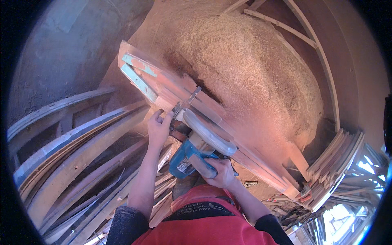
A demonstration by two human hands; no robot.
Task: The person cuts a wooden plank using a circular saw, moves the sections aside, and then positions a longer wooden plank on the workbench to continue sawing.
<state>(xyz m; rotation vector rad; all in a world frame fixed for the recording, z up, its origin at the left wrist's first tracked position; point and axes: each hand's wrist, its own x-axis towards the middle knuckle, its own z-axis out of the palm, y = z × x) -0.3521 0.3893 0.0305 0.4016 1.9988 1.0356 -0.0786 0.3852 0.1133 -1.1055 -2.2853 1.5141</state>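
Right hand (220,171) grips the blue circular saw (195,155) handle, centre-near. Left hand (158,128) – fingers curled – steadies the workpiece on the long plank (245,153). A large sawdust heap (253,77) beyond suggests much cutting done; stacked boards (69,163) at left may remain.

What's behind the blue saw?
Behind the blue circular saw lies a long reddish wooden board, then a big heap of sawdust. What lies beneath the heap is covered. The right hand grips the saw's handle.
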